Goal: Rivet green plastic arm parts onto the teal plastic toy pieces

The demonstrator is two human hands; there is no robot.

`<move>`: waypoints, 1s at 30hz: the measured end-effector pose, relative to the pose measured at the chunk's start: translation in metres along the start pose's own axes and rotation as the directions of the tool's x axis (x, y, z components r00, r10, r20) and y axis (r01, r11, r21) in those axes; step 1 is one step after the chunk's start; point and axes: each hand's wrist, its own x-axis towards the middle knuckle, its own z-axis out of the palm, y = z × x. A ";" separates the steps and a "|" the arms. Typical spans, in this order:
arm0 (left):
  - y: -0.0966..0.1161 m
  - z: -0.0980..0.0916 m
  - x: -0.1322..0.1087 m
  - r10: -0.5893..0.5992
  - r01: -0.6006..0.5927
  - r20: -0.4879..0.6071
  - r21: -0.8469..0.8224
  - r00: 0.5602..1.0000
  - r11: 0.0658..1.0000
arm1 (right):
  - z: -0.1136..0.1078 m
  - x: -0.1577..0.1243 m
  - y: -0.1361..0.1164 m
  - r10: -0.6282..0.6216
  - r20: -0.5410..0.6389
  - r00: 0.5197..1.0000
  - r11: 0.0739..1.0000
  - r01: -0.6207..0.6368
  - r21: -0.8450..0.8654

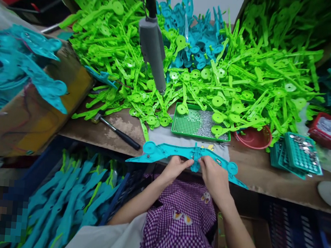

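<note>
Seemingly unfinished, a turquoise plastic frame (pixel 197 152), pinched mid-length by left hand (pixel 177 168) and right hand (pixel 214 176), lacked the far lime-green levers (pixel 217 101).

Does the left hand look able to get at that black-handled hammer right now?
Probably yes: the hammer lies uncovered on the bench, handle end toward the person. But the left hand is holding the blue part, so it might have to let go first.

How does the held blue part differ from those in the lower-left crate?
Pose: the held part spans left to right, in left hand and right hand; the crate parts run slantwise, side by side.
Look: green pieces show among the crate parts, none on the held part.
Both: long, blue.
</note>
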 end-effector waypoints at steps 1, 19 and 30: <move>0.002 0.000 0.000 -0.007 0.007 -0.006 -0.006 1.000 1.000 | 0.000 0.004 -0.001 -0.012 0.003 1.000 1.000 0.011 0.022; 0.015 -0.004 -0.003 0.045 -0.045 0.029 0.004 0.999 0.999 | 0.009 0.002 0.010 -0.121 -0.159 0.980 0.987 0.102 -0.122; 0.021 -0.005 -0.007 -0.027 0.033 0.097 -0.062 0.995 0.998 | 0.019 -0.004 0.013 0.001 -0.211 0.977 0.983 0.038 0.182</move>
